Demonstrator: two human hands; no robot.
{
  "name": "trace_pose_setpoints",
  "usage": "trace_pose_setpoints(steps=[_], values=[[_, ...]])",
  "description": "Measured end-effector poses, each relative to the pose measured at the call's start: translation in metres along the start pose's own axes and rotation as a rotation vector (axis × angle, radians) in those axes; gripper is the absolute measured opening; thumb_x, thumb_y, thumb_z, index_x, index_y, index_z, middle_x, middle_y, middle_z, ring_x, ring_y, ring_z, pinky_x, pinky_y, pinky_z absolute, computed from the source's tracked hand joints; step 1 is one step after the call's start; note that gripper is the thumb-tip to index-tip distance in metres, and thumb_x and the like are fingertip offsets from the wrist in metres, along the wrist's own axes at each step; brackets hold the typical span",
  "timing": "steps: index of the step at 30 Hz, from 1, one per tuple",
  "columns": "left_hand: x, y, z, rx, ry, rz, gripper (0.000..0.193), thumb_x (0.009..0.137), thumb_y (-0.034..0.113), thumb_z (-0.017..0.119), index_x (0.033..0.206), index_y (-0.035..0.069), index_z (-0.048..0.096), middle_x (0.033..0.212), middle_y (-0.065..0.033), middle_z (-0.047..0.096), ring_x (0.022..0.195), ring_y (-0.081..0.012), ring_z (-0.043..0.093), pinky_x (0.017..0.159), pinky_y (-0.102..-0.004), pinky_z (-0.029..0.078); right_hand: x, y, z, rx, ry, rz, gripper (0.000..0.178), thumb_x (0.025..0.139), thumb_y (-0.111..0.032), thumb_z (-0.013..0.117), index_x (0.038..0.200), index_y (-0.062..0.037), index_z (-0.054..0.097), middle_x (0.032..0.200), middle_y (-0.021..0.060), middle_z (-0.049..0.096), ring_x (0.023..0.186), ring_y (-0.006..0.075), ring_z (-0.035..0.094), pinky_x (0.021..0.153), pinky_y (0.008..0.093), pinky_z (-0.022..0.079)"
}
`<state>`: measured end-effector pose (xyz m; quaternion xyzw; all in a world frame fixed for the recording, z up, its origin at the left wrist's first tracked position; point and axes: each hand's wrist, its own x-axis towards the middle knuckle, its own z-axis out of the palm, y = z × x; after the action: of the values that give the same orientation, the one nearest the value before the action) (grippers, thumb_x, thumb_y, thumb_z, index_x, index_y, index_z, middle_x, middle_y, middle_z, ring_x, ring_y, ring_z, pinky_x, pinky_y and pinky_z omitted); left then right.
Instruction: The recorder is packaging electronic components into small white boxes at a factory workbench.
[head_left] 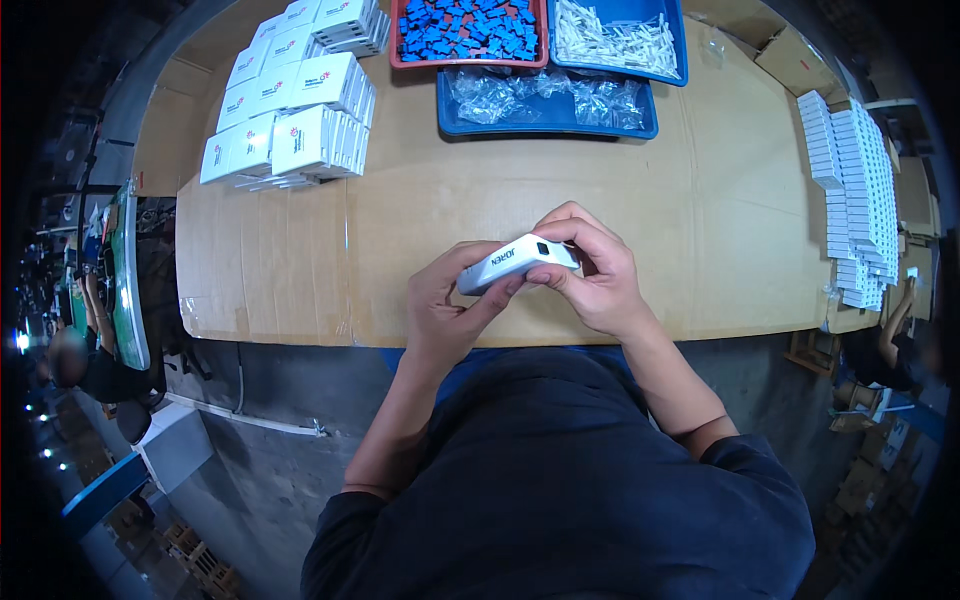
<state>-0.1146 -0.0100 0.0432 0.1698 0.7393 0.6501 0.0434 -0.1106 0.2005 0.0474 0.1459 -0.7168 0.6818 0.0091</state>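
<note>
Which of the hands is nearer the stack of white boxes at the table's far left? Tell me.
Left. The left hand holds the white device on the side toward the white boxes; the right hand grips its other end, farther away.

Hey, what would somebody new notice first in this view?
Probably the small white device held in both hands, left hand and right hand, at the near edge of the cardboard-covered table. Then the stacked white boxes far left and the tray of blue parts at the back.
</note>
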Motion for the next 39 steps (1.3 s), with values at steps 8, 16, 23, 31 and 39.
trace_pose_setpoints(steps=[8,16,23,31,39], values=[[-0.004,-0.002,0.0,-0.343,0.1,-0.131,0.036,0.09,0.004,0.082,0.12,-0.002,0.065,0.11,-0.0098,0.073,0.101,-0.0137,0.071,0.087,-0.0254,0.06,0.004,-0.02,0.004,0.119,0.019,0.144,0.033,0.086,-0.003,0.084,0.115,0.0005,0.071,0.117,0.0079,0.065,0.104,0.0161,0.063,0.088,0.0295,0.051],[-0.005,-0.005,-0.006,-0.33,0.063,-0.149,0.031,0.094,0.002,0.079,0.121,-0.003,0.065,0.113,-0.0096,0.072,0.104,-0.014,0.07,0.089,-0.0269,0.059,0.001,-0.025,0.01,-0.165,0.045,0.122,0.025,0.086,0.0,0.082,0.11,0.0,0.073,0.1,0.006,0.067,0.091,0.0161,0.067,0.083,0.0305,0.054],[0.009,-0.006,0.004,-0.587,0.085,-0.188,0.038,0.096,0.003,0.075,0.129,-0.008,0.059,0.118,-0.0117,0.069,0.112,-0.0165,0.067,0.098,-0.0312,0.057,-0.001,0.002,0.013,0.532,0.174,0.304,0.036,0.09,0.006,0.078,0.124,0.0058,0.065,0.112,0.0076,0.069,0.105,0.0125,0.068,0.092,0.0278,0.058],[0.0,-0.018,0.007,-0.551,0.011,-0.293,0.036,0.1,0.001,0.07,0.132,-0.008,0.056,0.122,-0.0126,0.068,0.117,-0.0175,0.066,0.102,-0.0329,0.054,-0.008,0.001,-0.002,0.305,0.082,0.418,0.037,0.089,0.008,0.078,0.123,0.0053,0.064,0.109,0.0066,0.07,0.099,0.0086,0.067,0.088,0.0238,0.056],[-0.006,-0.036,0.013,-0.494,-0.02,-0.237,0.038,0.106,0.015,0.065,0.134,-0.009,0.054,0.125,-0.0115,0.067,0.118,-0.0169,0.064,0.104,-0.0342,0.053,-0.006,0.009,-0.016,0.272,0.017,0.486,0.031,0.087,0.009,0.077,0.117,0.0014,0.069,0.106,0.0038,0.071,0.095,0.0079,0.066,0.087,0.0233,0.053]])
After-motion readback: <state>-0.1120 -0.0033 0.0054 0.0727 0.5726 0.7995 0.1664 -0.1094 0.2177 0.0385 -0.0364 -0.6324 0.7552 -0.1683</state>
